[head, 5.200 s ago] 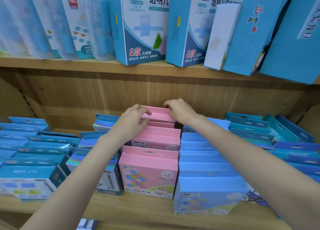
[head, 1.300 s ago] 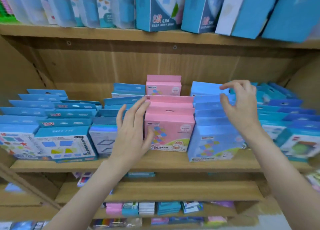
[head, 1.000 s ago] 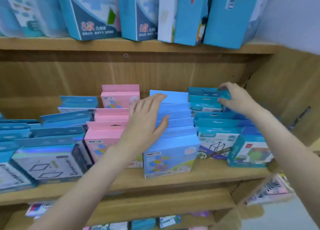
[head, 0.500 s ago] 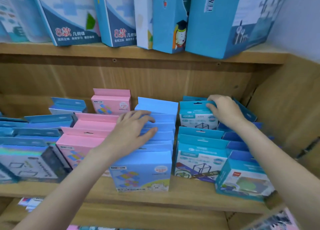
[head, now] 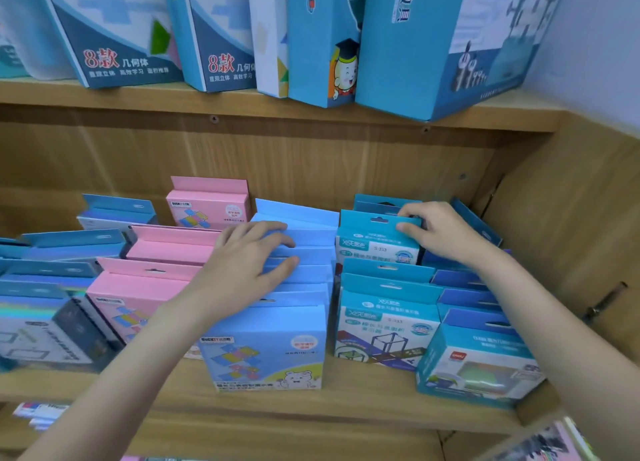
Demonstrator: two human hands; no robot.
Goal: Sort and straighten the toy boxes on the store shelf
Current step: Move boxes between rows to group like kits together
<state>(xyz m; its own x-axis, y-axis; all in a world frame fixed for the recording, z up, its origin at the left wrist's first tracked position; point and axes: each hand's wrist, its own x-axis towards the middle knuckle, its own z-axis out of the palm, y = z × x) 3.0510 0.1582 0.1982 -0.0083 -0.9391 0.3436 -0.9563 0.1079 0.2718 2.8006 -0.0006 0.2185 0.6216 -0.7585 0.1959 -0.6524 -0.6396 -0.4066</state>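
Observation:
Rows of small toy boxes stand front to back on the wooden shelf (head: 311, 400). My left hand (head: 247, 263) lies with spread fingers on the tops of the light-blue box row (head: 273, 348). My right hand (head: 438, 230) pinches the hang tab of a teal box (head: 375, 240) near the back of the teal box row (head: 384, 329). Pink boxes (head: 138, 294) fill the row to the left, with one pink box (head: 207, 206) at the back.
Large blue boxes (head: 433, 44) lean on the upper shelf (head: 242, 102). More blue boxes (head: 52, 308) crowd the left side. A teal windowed box (head: 481, 363) stands at the front right, close to the wooden side wall (head: 571, 238). A lower shelf (head: 277, 436) runs below.
My view swung from the pink row rightward and closer. My left hand moved onto the light-blue row. My right hand reached to the teal row and took hold of a back box's tab.

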